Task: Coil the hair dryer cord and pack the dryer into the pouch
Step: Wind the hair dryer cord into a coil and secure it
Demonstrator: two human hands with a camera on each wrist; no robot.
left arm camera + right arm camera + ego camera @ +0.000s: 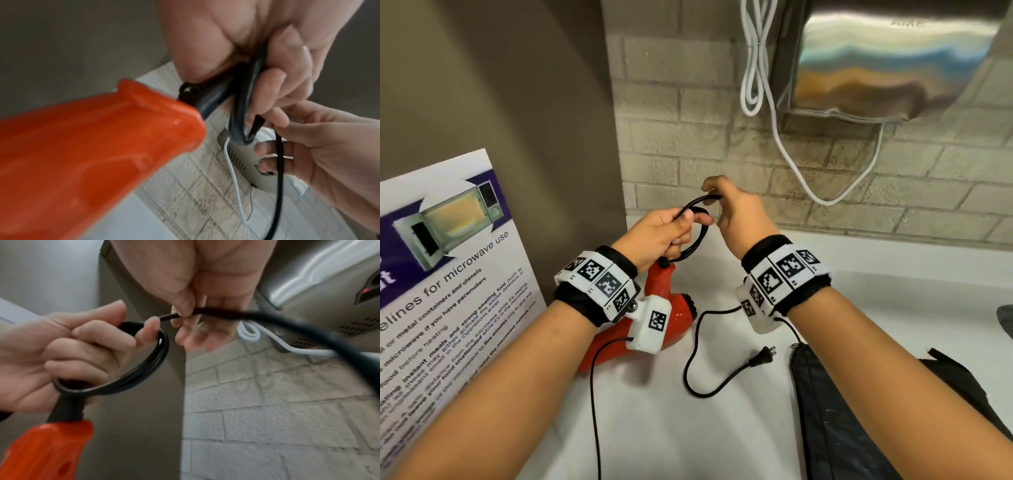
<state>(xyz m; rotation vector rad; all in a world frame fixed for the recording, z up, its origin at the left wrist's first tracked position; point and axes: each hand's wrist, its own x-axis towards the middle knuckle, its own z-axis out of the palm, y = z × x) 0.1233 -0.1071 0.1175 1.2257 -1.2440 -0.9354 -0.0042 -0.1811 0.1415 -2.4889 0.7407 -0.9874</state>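
Left hand (661, 233), frame center: fingers curled round coiled loops of black cord (697, 236) above red hair dryer (654, 315). Right hand (736, 212) pinches cord strand just beside. Plug (762, 358) on white counter (722, 428); dark pouch (835, 421) lower right.

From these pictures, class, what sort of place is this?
Probably a shared kitchenette or washroom counter: a microwave-use poster stands at left, a steel wall-mounted dryer or dispenser hangs on the tiled wall.
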